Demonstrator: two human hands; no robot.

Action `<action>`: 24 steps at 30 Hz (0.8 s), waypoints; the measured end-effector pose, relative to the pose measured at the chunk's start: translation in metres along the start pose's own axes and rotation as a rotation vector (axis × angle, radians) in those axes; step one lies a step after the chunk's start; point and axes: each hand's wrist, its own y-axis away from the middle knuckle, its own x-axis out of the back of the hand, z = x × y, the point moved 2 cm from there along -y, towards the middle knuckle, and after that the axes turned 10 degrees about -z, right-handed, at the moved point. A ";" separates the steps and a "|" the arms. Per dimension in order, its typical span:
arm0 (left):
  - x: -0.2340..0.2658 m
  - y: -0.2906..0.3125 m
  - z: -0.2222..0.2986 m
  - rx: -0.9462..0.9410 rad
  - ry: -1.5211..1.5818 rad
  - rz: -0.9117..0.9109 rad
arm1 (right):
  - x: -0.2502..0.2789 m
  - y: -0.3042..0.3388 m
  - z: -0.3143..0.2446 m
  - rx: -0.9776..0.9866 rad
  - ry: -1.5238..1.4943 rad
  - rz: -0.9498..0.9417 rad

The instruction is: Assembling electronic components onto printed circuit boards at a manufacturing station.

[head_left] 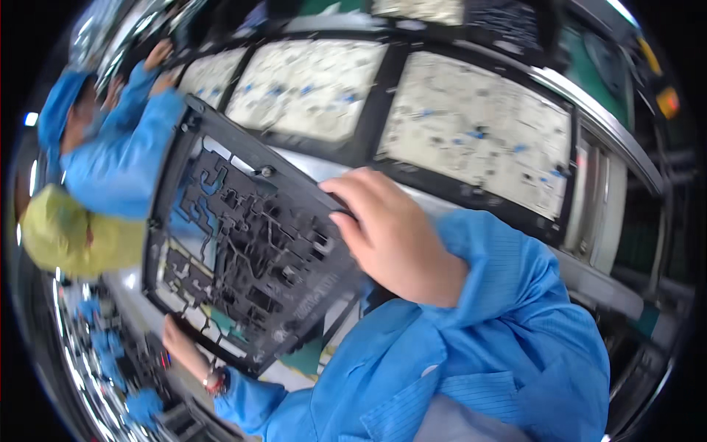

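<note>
A large black carrier plate (258, 243), full of irregular cutouts and set in a raised frame, is held up at a tilt in front of me. My right hand (394, 232) grips its upper right edge, thumb and fingers wrapped round the rim. At the lower left edge my left hand (179, 346) holds the same plate, its fingers partly hidden by the rim. Light shows through several cutouts near the plate's left and lower sides. Beyond it stand black-framed panels with white faces, a middle panel (305, 85) and a right panel (479, 132), dotted with small blue and dark pieces.
Close on the left is a co-worker in blue (121, 158), arms toward the far panels. A yellow-green cap (55, 232) belongs to another person nearer me. A metal rail (604, 129) runs along the right. More blue-clad figures (107, 353) blur at lower left.
</note>
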 end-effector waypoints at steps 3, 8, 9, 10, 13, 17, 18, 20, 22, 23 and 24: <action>-0.040 0.017 0.116 0.005 0.404 -0.353 | 0.089 0.036 0.005 -0.332 -0.111 0.063; -0.183 0.051 0.271 -0.267 0.620 -0.879 | 0.206 0.153 0.035 -0.716 0.148 0.614; -0.206 0.070 0.304 -0.405 0.523 -0.993 | 0.229 0.182 0.039 -0.722 0.198 0.648; -0.217 0.089 0.337 -0.506 0.499 -1.148 | 0.251 0.206 0.039 -0.799 0.259 0.613; -0.277 0.151 0.391 -0.560 0.659 -1.691 | 0.316 0.289 0.047 -0.897 0.427 0.734; -0.289 0.230 0.458 -0.581 0.779 -2.177 | 0.386 0.364 0.053 -0.949 0.510 0.782; -0.295 0.246 0.468 -0.441 0.732 -2.266 | 0.398 0.382 0.061 -0.956 0.416 0.830; -0.315 0.271 0.481 -0.403 0.776 -2.325 | 0.414 0.407 0.076 -0.949 0.402 0.845; -0.332 0.287 0.486 -0.450 0.837 -2.341 | 0.424 0.414 0.088 -0.942 0.377 0.851; -0.336 0.293 0.488 -0.427 0.789 -2.328 | 0.425 0.415 0.094 -0.953 0.368 0.850; -0.340 0.297 0.490 -0.404 0.741 -2.312 | 0.428 0.416 0.100 -0.965 0.359 0.848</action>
